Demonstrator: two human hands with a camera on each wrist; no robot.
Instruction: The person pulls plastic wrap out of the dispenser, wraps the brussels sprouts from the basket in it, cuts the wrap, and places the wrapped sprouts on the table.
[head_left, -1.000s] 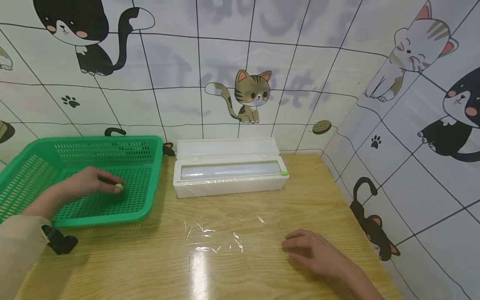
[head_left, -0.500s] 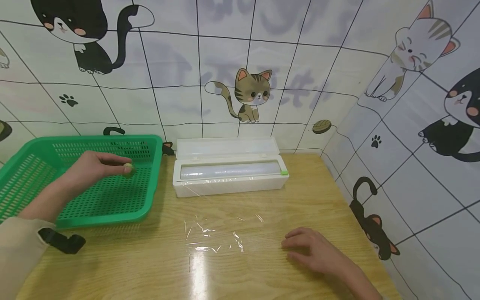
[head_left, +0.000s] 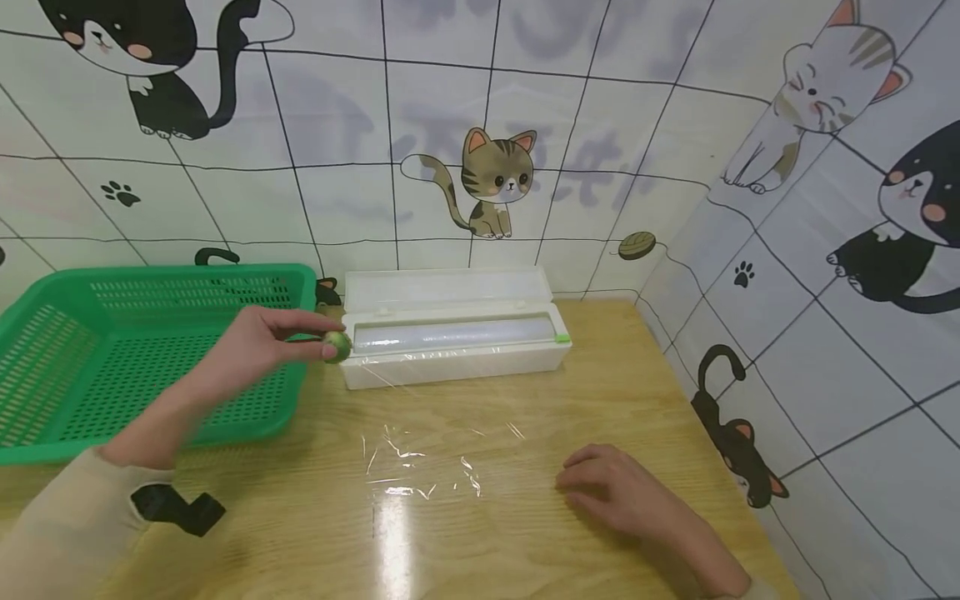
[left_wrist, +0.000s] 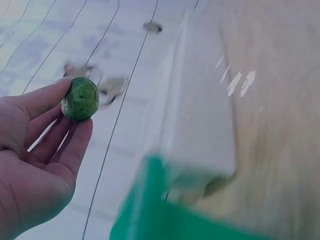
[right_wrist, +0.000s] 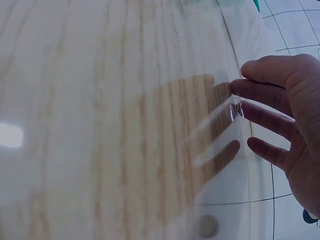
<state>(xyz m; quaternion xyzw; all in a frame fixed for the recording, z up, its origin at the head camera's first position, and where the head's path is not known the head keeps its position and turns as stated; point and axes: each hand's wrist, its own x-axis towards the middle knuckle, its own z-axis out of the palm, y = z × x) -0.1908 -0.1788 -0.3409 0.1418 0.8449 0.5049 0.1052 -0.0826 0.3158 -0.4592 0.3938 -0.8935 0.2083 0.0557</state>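
My left hand (head_left: 258, 346) pinches a Brussels sprout (left_wrist: 81, 99) between thumb and fingertips. In the head view the hand is past the right rim of the green basket (head_left: 187, 435), and the sprout is in front of the left end of the cling film box (head_left: 457, 367). That white box stands with its lid up and a roll of film (head_left: 450, 333) inside. Clear cling film (head_left: 420, 467) lies wrinkled on the table before it. My right hand (head_left: 622, 492) is at the film's right side with relaxed fingers, holding nothing; its fingertips are at or very near the film.
The wooden table (head_left: 600, 383) runs to a wall covering printed with cats (head_left: 495, 183) behind and on the right. A green slider (head_left: 562, 338) sits at the box's right end. A black strap (head_left: 180, 508) is on the left sleeve.
My left hand has lifted the Brussels sprout from inside the basket and carried it right, over the rim to the box's left end. The right hand has stayed in place. The head view has shifted slightly.
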